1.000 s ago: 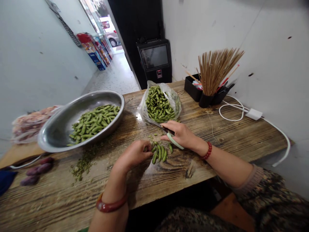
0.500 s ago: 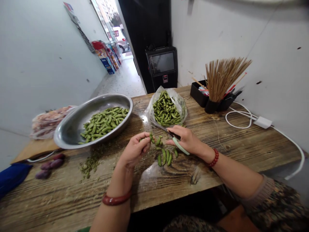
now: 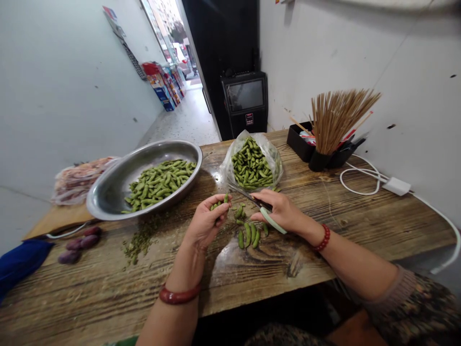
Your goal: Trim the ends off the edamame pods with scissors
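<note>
Green edamame pods [image 3: 216, 205] are gripped in my left hand [image 3: 204, 222], one pod standing up between thumb and forefinger. My right hand [image 3: 283, 210] is closed around a pair of scissors [image 3: 272, 221] with a pale green handle; the blades point left, towards the held pods. Several loose edamame pods [image 3: 248, 234] lie on the table below and between my hands. Just beyond is a clear plastic bag [image 3: 276, 161] full of pods. To the left, a large steel basin [image 3: 108, 199] holds a heap of pods.
Trimmed bits [image 3: 137, 247] are scattered beside the basin on the wooden table [image 3: 90, 293]. Purple-red roots or bulbs [image 3: 74, 244], a blue cloth [image 3: 21, 262] and a bag of pale pink food [image 3: 82, 180] sit left. Skewers [image 3: 336, 120] in black holders and a white cable [image 3: 437, 211] are right.
My left hand has drawn slightly back from the loose pods, and the pod at its fingertips now points upward. The scissors stay in my right hand. The whole view has shifted slightly.
</note>
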`<state>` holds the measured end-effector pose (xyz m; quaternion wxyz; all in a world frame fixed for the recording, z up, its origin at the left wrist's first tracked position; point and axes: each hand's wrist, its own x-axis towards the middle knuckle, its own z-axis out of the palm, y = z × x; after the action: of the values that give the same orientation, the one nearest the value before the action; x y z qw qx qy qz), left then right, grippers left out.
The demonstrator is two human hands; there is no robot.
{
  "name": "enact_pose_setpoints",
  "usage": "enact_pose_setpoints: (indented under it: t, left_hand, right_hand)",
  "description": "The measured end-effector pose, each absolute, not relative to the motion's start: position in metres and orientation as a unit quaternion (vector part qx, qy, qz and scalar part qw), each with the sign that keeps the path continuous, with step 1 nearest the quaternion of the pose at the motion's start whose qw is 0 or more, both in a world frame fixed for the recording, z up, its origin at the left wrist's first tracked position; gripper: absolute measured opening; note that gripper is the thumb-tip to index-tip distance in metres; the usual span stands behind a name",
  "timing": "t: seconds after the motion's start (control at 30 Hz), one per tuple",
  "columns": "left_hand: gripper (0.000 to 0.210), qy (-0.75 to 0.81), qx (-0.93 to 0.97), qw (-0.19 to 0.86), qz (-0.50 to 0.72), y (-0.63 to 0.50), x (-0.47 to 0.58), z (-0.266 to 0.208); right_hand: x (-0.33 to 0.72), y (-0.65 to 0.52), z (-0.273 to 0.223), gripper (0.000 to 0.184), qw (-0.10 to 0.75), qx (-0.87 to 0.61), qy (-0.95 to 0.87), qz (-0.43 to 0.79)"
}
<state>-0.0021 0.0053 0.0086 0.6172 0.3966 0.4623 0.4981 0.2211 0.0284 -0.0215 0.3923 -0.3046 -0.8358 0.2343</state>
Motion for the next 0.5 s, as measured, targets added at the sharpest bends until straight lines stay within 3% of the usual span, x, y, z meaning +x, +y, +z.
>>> enact_pose_setpoints:
  t: [0.17,0.5]
  left_hand:
    - [0.026,0.481,0.425,0.593,0.486,0.005,0.001,0.006]
    - [0.017,0.533,0.507,0.512,0.443,0.003,0.010,0.004]
  right_hand:
    - [0.222,0.028,-0.022,0.061,0.369,-0.287,-0.851,0.241]
    - [0.220,0.026,-0.021,0.059,0.369,-0.269,-0.857,0.238]
